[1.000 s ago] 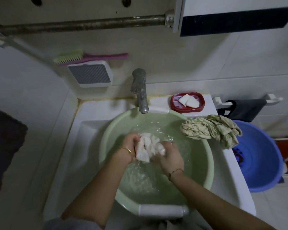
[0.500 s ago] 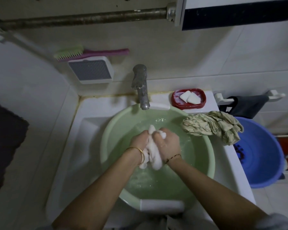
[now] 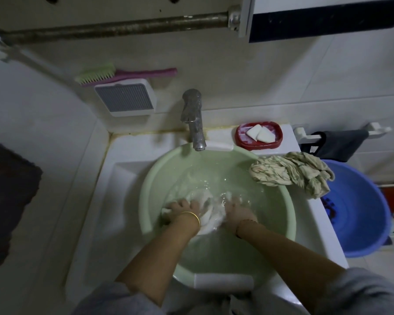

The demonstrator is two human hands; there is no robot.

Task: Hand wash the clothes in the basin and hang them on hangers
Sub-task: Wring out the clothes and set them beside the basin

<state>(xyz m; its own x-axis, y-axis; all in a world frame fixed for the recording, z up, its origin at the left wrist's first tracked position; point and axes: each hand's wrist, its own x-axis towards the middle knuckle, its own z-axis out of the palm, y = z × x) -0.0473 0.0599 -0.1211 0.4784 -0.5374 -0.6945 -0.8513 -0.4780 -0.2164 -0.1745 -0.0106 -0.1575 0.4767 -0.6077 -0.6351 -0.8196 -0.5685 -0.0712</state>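
Far left of the hands, a dark cloth (image 3: pixel 8 201) hanging against the white tiled wall. Above and left of them, a green-bristled scrubbing brush with a pink handle (image 3: pixel 123 73) lying atop a white ribbed plastic box (image 3: pixel 125 98) fixed to the wall. Overhead, a rusty metal pipe (image 3: pixel 114 26) running across.

Left hand (image 3: pixel 180 211), gold bangle at the wrist, plunged into the water of the pale green round plastic basin (image 3: pixel 146 201), fingers curled round one end of a sodden white garment (image 3: pixel 208 211). Directly beyond the hands, a dull chrome tap (image 3: pixel 192 119) with its spout over the basin's far rim, on a white ceramic sink (image 3: pixel 123 169) that carries the basin. Right hand (image 3: pixel 237 211), thin cord bracelet at the wrist, just beside the left, gripping the garment's other end under churned water; fingertips blurred by splashing. Garment bunched between the two hands, mostly submerged, near the middle of the basin.

Up and right of the right hand, a red oval soap dish (image 3: pixel 258 142) with two white soap pieces (image 3: pixel 259 133). Nearer, a wrung beige patterned garment (image 3: pixel 291 173) draped over the basin's right rim. Further right, a blue round plastic tub (image 3: pixel 362 208) on the floor, and a dark cloth on a white wall rail (image 3: pixel 341 142).
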